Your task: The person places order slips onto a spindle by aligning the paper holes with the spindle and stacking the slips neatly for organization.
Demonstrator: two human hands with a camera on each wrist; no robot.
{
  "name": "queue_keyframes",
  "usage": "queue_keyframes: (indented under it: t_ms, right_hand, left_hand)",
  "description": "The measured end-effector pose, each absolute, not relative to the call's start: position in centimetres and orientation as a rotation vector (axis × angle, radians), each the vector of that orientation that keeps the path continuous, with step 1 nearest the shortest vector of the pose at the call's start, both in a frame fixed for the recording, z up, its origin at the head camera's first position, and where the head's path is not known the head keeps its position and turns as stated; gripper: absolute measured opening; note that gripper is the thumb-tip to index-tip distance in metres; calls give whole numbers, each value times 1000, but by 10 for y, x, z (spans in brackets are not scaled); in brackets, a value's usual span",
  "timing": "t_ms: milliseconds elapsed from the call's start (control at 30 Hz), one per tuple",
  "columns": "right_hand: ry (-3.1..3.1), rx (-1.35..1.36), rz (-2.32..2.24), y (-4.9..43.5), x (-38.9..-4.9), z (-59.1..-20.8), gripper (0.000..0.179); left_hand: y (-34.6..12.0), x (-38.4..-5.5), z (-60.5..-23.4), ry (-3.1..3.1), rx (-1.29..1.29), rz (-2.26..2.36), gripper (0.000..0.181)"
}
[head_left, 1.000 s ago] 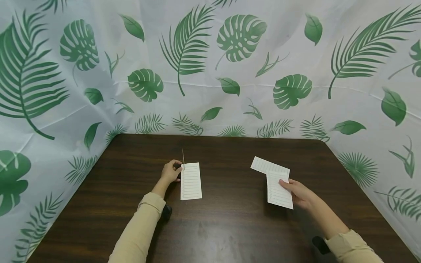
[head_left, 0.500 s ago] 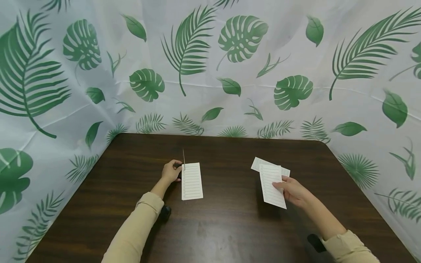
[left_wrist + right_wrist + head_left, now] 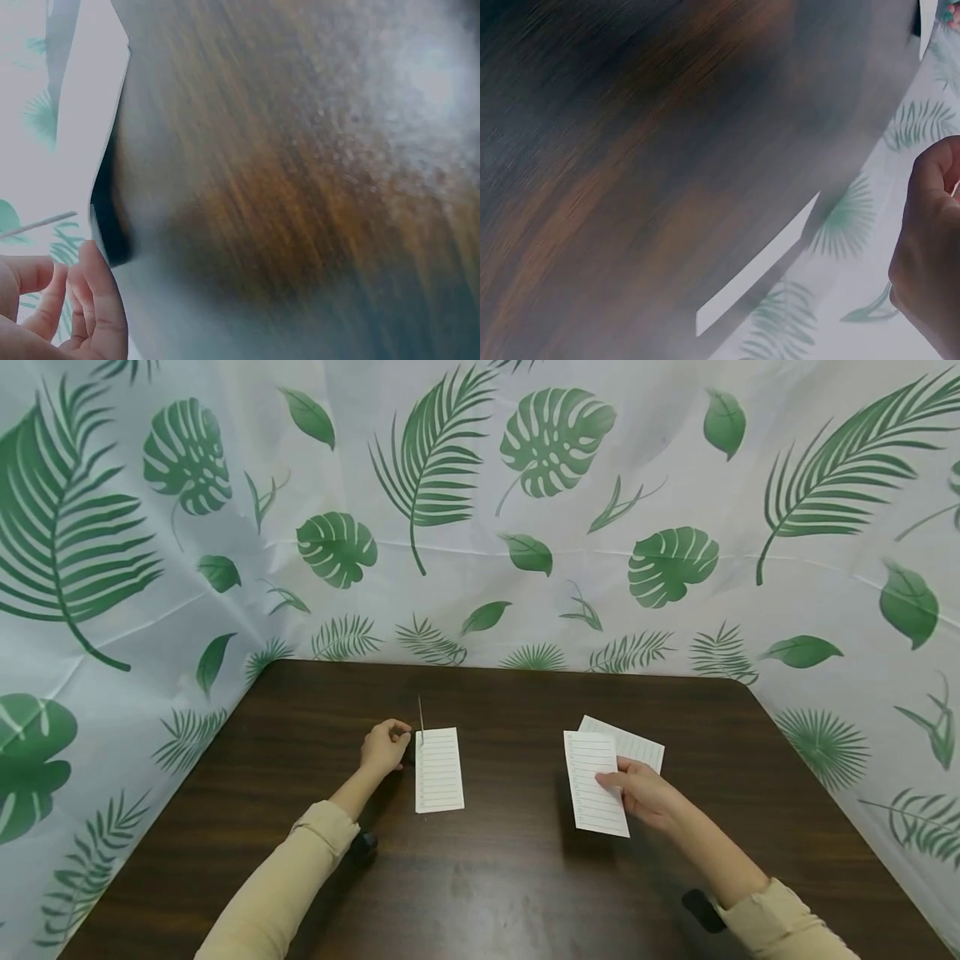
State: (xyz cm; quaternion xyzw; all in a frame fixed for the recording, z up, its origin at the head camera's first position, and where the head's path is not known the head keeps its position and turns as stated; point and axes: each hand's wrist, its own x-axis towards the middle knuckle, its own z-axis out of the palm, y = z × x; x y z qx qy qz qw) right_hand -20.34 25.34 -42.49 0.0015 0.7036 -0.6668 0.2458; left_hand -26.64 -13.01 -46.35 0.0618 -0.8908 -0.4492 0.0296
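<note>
Several ruled paper slips (image 3: 439, 770) sit raised at the left, with a thin upright metal rod (image 3: 421, 718) coming up through or beside their top corner. A black block (image 3: 111, 225) is under them; together it looks like a paper spike. My left hand (image 3: 384, 749) is beside that block, fingers bent loosely and apart, fingertips near its side. In the left wrist view the thumb stands away from it. My right hand (image 3: 643, 789) pinches a white ruled slip (image 3: 595, 785) by its right edge, above the table. Another slip (image 3: 641, 749) lies on the table behind it.
The dark wooden table (image 3: 510, 877) has a white curtain (image 3: 465, 468) with green leaves behind it and along its sides. Black wrist devices are on both forearms, the right one (image 3: 703, 910) low above the table.
My right hand has carried its slip leftward, uncovering more of the slip behind. My left hand stayed by the black block and has lately drawn slightly left.
</note>
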Motion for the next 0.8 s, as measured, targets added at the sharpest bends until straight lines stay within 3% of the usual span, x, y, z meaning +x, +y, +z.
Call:
queue_keyframes:
  t_ms: [533,800]
  right_hand:
    - [1921,-65,-1837,210,-196,-420,50]
    - [1930,-117,-1825,189,-191,-414,49]
  left_hand:
    - [-100,-231,-445,-2774,-68,-1619,18]
    - [-78,-220,-432,-2801,-379,-1948,32]
